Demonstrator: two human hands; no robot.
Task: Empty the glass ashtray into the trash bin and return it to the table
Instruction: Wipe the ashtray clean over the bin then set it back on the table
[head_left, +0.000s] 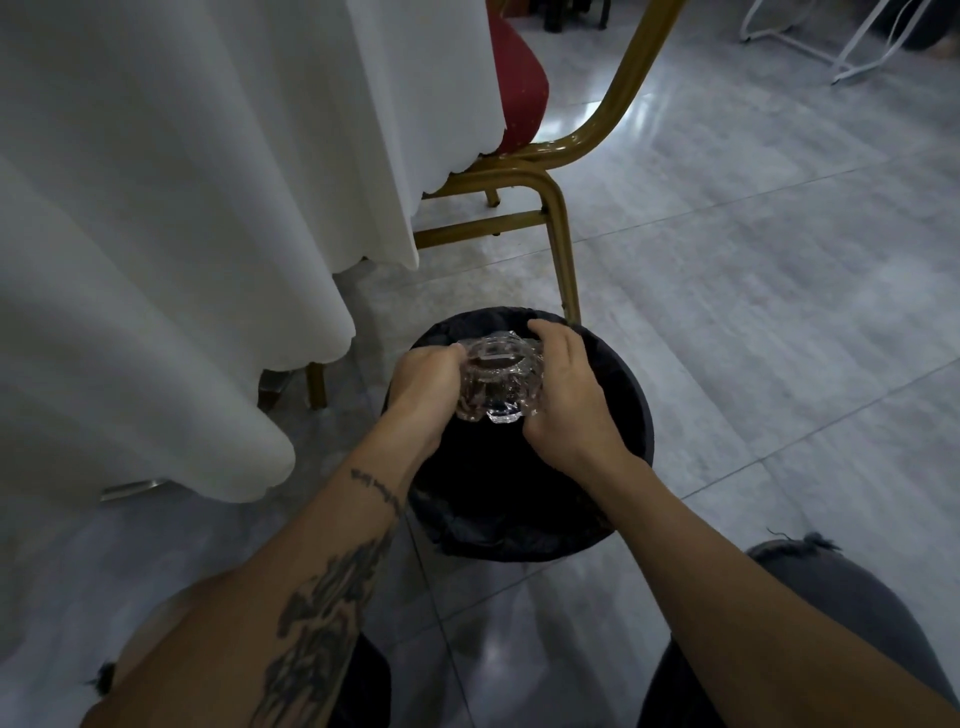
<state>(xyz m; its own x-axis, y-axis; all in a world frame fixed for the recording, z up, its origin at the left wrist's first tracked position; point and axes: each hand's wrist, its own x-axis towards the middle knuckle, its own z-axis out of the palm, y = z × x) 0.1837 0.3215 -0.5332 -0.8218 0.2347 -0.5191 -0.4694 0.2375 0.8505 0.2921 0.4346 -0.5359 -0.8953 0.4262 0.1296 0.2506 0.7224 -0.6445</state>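
While held at centre frame over the trash bin (631, 415) (black-lined), the glass ashtray (500, 382) is gripped by left hand (425, 387) and right hand (569, 400).

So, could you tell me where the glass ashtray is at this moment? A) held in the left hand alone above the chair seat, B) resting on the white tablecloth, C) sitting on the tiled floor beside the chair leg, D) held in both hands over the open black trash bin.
D: the glass ashtray is gripped between the left hand and the right hand, directly above the black-lined trash bin.
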